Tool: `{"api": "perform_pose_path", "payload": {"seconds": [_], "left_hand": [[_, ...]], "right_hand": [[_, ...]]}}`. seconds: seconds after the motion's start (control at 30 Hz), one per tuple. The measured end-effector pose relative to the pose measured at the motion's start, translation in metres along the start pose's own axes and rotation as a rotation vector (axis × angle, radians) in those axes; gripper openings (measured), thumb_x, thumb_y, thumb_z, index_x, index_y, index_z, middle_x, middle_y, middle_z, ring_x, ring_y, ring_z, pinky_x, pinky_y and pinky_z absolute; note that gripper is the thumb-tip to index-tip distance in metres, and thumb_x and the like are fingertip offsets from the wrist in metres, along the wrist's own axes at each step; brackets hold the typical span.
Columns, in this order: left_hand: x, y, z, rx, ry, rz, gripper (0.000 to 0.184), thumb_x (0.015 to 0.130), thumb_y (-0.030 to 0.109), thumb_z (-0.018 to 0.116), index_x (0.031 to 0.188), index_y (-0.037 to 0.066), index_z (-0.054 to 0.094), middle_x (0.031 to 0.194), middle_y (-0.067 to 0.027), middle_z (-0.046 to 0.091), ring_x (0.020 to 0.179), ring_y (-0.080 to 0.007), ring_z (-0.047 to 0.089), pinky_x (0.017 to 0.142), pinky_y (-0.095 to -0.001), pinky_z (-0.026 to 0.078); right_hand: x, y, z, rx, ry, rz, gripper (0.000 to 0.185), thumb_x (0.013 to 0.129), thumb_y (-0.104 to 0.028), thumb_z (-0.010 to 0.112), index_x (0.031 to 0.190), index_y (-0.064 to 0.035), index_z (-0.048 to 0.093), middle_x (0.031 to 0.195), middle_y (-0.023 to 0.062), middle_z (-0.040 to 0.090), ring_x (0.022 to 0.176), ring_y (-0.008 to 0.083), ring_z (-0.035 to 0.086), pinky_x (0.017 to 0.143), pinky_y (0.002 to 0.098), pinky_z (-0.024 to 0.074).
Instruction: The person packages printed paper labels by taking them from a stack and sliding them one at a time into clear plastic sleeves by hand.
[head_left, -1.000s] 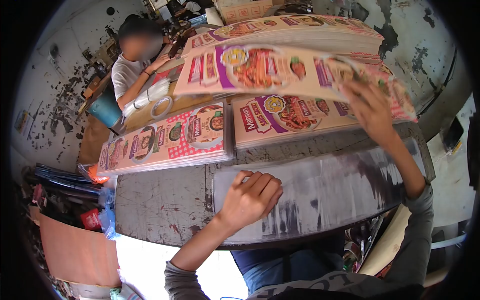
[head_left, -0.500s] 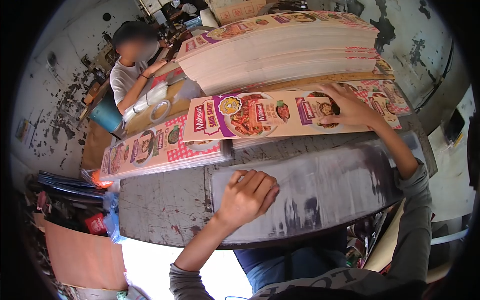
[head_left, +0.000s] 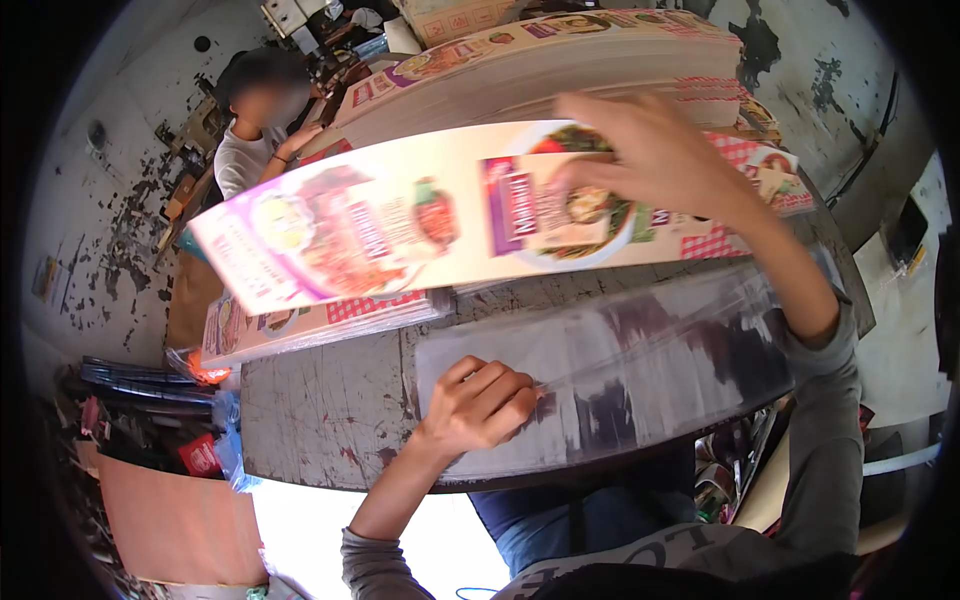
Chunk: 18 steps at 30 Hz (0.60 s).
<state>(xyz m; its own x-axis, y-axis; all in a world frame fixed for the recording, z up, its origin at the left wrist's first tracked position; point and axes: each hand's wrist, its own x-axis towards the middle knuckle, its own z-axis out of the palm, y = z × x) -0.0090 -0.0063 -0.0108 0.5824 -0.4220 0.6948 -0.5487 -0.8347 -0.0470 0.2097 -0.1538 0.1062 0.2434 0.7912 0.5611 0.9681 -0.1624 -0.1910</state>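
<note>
My right hand (head_left: 660,160) grips a long printed cardboard sheet (head_left: 455,230) near its right part, thumb on the printed face. The sheet, with food pictures and a purple left end, is raised and blurred by motion. Low on the table, my left hand (head_left: 478,405) is curled closed at the left part of a stack of clear plastic sleeves (head_left: 650,370). A fold of the top plastic runs from its fingers to the right. Left of the plastic, partly covered by the raised sheet, lies a plastic-wrapped pile of printed sheets (head_left: 330,335).
A tall stack of printed cardboard (head_left: 550,75) stands at the back of the worn grey table (head_left: 310,420). Another person (head_left: 250,130) sits at the far left. Black tubing (head_left: 145,380) and an orange-brown board (head_left: 180,525) are at lower left.
My right hand has lifted the printed sheet off the pile beneath and swung it left and toward me. My left hand has shifted slightly left, with a fold now showing in the plastic.
</note>
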Motion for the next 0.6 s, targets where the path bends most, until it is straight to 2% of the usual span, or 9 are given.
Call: {"api": "perform_pose_path", "payload": {"seconds": [0.07,0.17,0.27,0.37,0.5,0.57,0.6], "left_hand": [[0.000,0.001,-0.001,0.018,-0.004,0.035,0.030,0.071,0.006,0.069,0.083,0.009,0.042,0.067,0.0002,0.060,0.051,-0.0137,0.052,0.053,-0.0270,0.033],[-0.001,0.002,-0.002,0.035,0.023,0.046,0.030,0.071,0.007,0.070,0.081,0.010,0.042,0.066,0.0009,0.061,0.050,-0.0126,0.052,0.053,-0.0265,0.032],[-0.002,0.001,-0.004,0.040,0.017,0.033,0.029,0.072,0.007,0.070,0.080,0.010,0.042,0.066,0.0016,0.062,0.050,-0.0119,0.052,0.052,-0.0259,0.032],[-0.003,0.001,-0.005,0.022,0.002,-0.019,0.026,0.074,0.010,0.069,0.079,0.009,0.044,0.065,0.0004,0.061,0.051,-0.0128,0.052,0.052,-0.0272,0.032],[0.001,-0.001,-0.013,0.126,-0.133,-0.219,0.023,0.073,0.015,0.071,0.071,0.007,0.050,0.066,-0.0049,0.060,0.055,-0.0175,0.057,0.055,-0.0306,0.040],[0.005,-0.004,-0.026,0.194,-0.181,-0.306,0.022,0.072,0.017,0.072,0.068,0.006,0.052,0.069,-0.0074,0.061,0.058,-0.0200,0.059,0.056,-0.0319,0.043],[0.004,-0.009,-0.037,0.216,-0.296,-0.396,0.019,0.073,0.017,0.071,0.073,0.005,0.056,0.072,-0.0092,0.063,0.063,-0.0234,0.061,0.061,-0.0344,0.045]], "right_hand": [[0.016,-0.018,0.010,0.016,0.084,-0.067,0.040,0.073,-0.034,0.071,0.082,-0.0011,0.050,0.065,0.0191,0.056,0.058,0.0332,0.057,0.052,0.0394,0.0400],[0.035,-0.047,0.014,0.147,0.016,-0.029,0.037,0.074,-0.031,0.071,0.080,0.0030,0.058,0.057,0.0182,0.057,0.057,0.0336,0.060,0.055,0.0411,0.0459],[0.038,-0.060,0.018,0.236,0.047,-0.016,0.038,0.073,-0.031,0.072,0.077,0.0035,0.058,0.054,0.0186,0.056,0.053,0.0339,0.059,0.052,0.0407,0.0458],[0.032,-0.059,0.022,0.213,0.060,-0.037,0.039,0.072,-0.032,0.072,0.080,0.0030,0.058,0.057,0.0190,0.057,0.056,0.0341,0.060,0.054,0.0409,0.0461],[0.014,-0.044,0.020,0.197,0.094,-0.062,0.040,0.072,-0.033,0.072,0.081,0.0028,0.058,0.060,0.0192,0.058,0.059,0.0339,0.061,0.056,0.0413,0.0460],[-0.001,-0.032,0.011,0.207,-0.065,0.020,0.040,0.073,-0.033,0.071,0.083,0.0022,0.058,0.064,0.0179,0.059,0.060,0.0326,0.061,0.057,0.0404,0.0453],[-0.011,-0.021,0.011,0.202,-0.069,0.020,0.040,0.073,-0.033,0.071,0.083,0.0022,0.058,0.064,0.0179,0.059,0.060,0.0326,0.061,0.057,0.0404,0.0453]]}}
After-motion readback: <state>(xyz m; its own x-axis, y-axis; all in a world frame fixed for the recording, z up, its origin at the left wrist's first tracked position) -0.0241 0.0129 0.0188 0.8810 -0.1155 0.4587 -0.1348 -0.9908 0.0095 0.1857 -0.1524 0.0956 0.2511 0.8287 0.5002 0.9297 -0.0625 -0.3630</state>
